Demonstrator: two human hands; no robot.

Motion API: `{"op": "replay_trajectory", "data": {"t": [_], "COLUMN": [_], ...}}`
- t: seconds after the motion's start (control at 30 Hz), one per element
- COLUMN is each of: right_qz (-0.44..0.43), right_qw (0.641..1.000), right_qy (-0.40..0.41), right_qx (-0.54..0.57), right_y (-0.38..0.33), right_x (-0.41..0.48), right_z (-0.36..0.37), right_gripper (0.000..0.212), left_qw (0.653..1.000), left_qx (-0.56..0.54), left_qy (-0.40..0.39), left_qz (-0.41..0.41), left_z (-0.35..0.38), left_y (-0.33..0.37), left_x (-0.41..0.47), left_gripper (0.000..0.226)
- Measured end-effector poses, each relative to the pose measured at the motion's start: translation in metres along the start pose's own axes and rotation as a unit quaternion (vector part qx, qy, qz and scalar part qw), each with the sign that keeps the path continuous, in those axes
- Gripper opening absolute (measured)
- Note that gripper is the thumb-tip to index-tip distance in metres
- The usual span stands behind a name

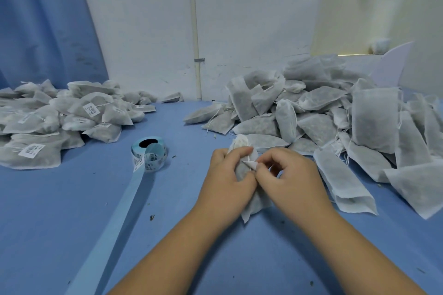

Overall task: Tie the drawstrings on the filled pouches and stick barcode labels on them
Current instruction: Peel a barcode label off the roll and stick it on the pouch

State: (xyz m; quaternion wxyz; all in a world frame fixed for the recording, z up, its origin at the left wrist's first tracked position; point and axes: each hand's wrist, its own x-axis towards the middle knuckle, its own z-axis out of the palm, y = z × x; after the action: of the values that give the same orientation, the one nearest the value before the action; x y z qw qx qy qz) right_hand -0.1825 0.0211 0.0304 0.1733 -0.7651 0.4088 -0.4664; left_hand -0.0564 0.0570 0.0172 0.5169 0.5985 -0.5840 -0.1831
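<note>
One pouch (257, 204) is in our two hands, at the front middle of the blue table (72, 199). Our left hand (225, 182) curls round it. Our right hand (292, 175) pinches a small white bit on it. A sticker roll (149, 153) lies to the left. Beyond it is a heap of pouches with stickers (48, 122). A heap of plain pouches (335, 115) is on the right.

Left hand (227, 176), right hand (293, 175) meet at thumbs, fingers curled gripping; forearms converge.
</note>
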Motion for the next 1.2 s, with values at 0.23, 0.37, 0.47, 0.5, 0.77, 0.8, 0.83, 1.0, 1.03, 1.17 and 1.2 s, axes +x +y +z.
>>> {"op": "replay_trajectory", "data": {"t": [0.23,0.37,0.47,0.5,0.77,0.8,0.83,1.0,1.03,1.17,1.2], "right_qz": [-0.007,-0.011,0.003,0.022,0.226,0.232,0.236,0.245,0.244,0.234,0.233], "right_qw": [0.997,0.991,0.988,0.988,0.936,0.930,0.925,0.911,0.908,0.912,0.913], "right_qy": [-0.067,-0.120,-0.110,-0.089,-0.114,-0.130,-0.140,-0.096,-0.090,-0.079,-0.075], "right_qx": [0.025,0.056,0.110,0.128,0.244,0.254,0.262,0.318,0.328,0.329,0.327], "right_y": [0.001,-0.003,-0.006,-0.005,0.005,0.004,0.003,0.003,0.003,0.002,0.002], "right_x": [0.000,-0.002,-0.002,-0.001,0.007,0.006,0.004,0.007,0.007,0.006,0.006], "right_z": [-0.004,-0.007,-0.010,-0.011,-0.016,-0.016,-0.015,-0.018,-0.018,-0.015,-0.014], "right_gripper": [0.023,0.027,0.036,0.035,0.028,0.027,0.023,0.016,0.016,0.012,0.012], "left_qw": [0.998,0.989,0.984,0.984,0.980,0.975,0.970,0.946,0.944,0.932,0.926], "left_qx": [-0.047,-0.123,-0.150,-0.148,-0.186,-0.208,-0.225,-0.308,-0.311,-0.308,-0.313], "left_qy": [-0.039,-0.017,0.009,0.016,-0.056,-0.076,-0.091,-0.059,-0.043,-0.042,-0.056], "left_qz": [-0.033,-0.080,-0.098,-0.099,-0.038,-0.029,-0.022,-0.082,-0.105,-0.189,-0.205], "left_z": [-0.006,-0.010,-0.012,-0.012,-0.013,-0.012,-0.010,-0.006,-0.005,-0.006,-0.005], "left_y": [0.003,0.008,0.010,0.010,0.009,0.008,0.008,0.005,0.005,0.001,-0.001], "left_x": [-0.001,0.000,-0.001,-0.001,-0.007,-0.008,-0.008,-0.004,-0.002,0.000,-0.001], "left_gripper": [0.049,0.038,0.029,0.029,0.046,0.051,0.057,0.069,0.062,0.027,0.030]}}
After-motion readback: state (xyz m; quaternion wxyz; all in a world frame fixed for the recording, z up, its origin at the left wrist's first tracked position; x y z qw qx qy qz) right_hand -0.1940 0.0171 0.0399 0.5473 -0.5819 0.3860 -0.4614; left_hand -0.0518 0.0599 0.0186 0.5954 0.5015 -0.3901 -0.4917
